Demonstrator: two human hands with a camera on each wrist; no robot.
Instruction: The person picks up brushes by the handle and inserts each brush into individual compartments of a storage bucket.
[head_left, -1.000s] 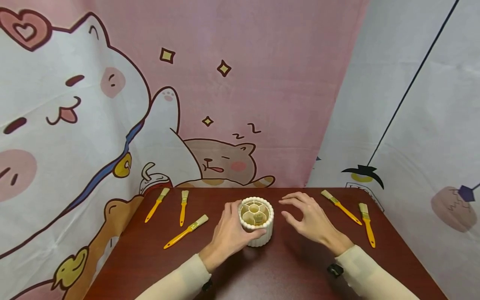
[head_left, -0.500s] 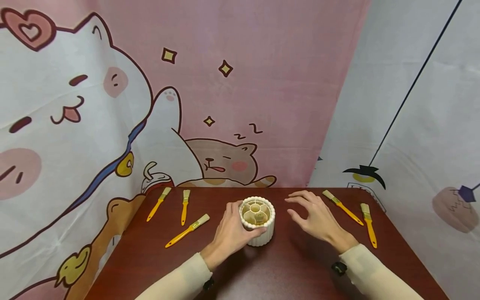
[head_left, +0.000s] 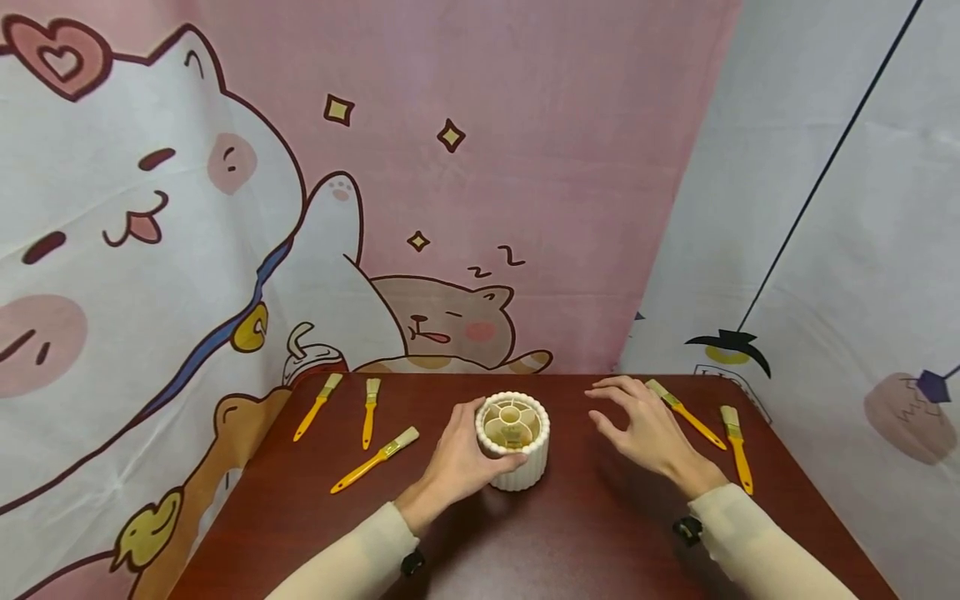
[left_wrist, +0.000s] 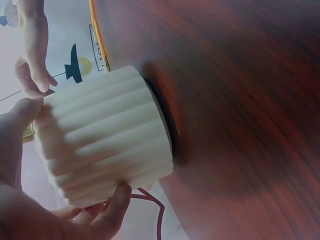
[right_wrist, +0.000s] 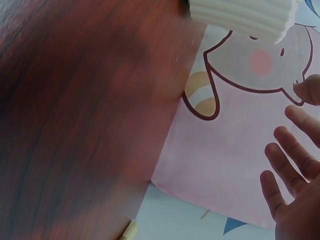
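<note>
A white ribbed pen holder (head_left: 527, 468) with a beaded rim stands on the table, its round inside divided into compartments. My left hand (head_left: 453, 467) grips it from the left, thumb across the near side and fingers around the far side. Close up in the left wrist view, the holder (left_wrist: 105, 135) has thumb and fingers pressed on its wall. Something beige and yellowish shows in a near compartment, too small to make out. Apart from the holder, my right hand (head_left: 648, 429) hovers at its right with loosely bent fingers, holding nothing. In its wrist view the right hand (right_wrist: 300, 180) has spread fingers.
Yellow-handled paintbrushes lie on both sides of the dark red table (head_left: 555, 550). On the left are an angled brush (head_left: 375, 460), an upright-lying brush (head_left: 368, 414) and a far brush (head_left: 318, 406). On the right lie two brushes, one (head_left: 686, 415) near my right hand, another (head_left: 737, 450) beyond.
My right hand has drawn away to the right from the holder, nearer the right brushes. The left hand keeps its grip on the pen holder, which stays in about the same place.
</note>
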